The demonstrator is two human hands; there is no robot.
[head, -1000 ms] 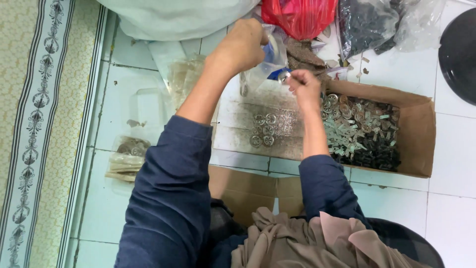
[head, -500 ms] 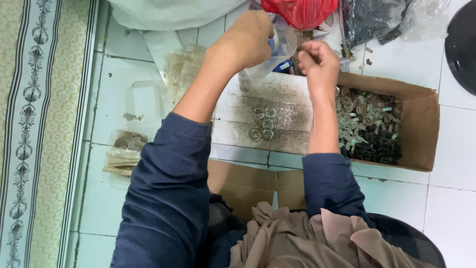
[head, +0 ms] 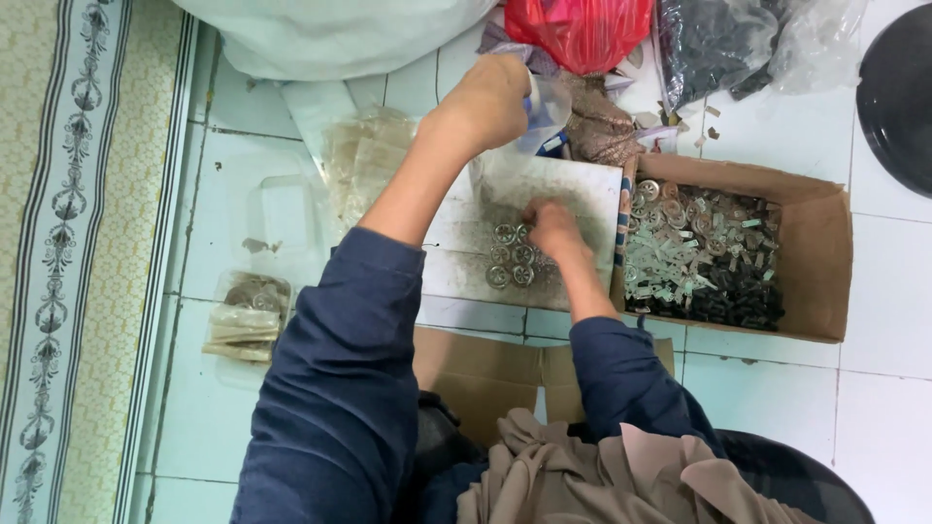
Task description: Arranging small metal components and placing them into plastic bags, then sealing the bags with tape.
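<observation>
Your left hand (head: 485, 102) is raised over the far edge of a flat, dusty grey-white board (head: 568, 199) lying on the pale tiled floor (head: 874, 408). Its fingers are curled around a small clear plastic bag (head: 546, 109), pinching it near the mouth; the bag hangs just past your knuckles, above the board's top edge.

Your right hand (head: 553, 231) is down on the board, with the fingers bunched together and their tips pressed onto a cluster of small round silver metal pieces (head: 510, 257). Whether a piece is actually pinched between them cannot be told, since the hand covers the tips. The round pieces lie in a loose group near the middle of the board, touching or just beside your right fingertips.

Just to the right of the board sits an open brown cardboard box (head: 825, 252) filled with mixed silver and black small parts. Beyond the board are a red plastic bag (head: 582, 29), a clear bag of dark pieces (head: 718, 44) and a large white sack (head: 330, 34). To your left, on the tiles, lie a stack of filled clear packets (head: 243, 320) and some empty clear bags (head: 364, 160), with a patterned cream rug (head: 68, 262) along the edge. A flattened piece of brown cardboard (head: 485, 369) lies near your lap.
</observation>
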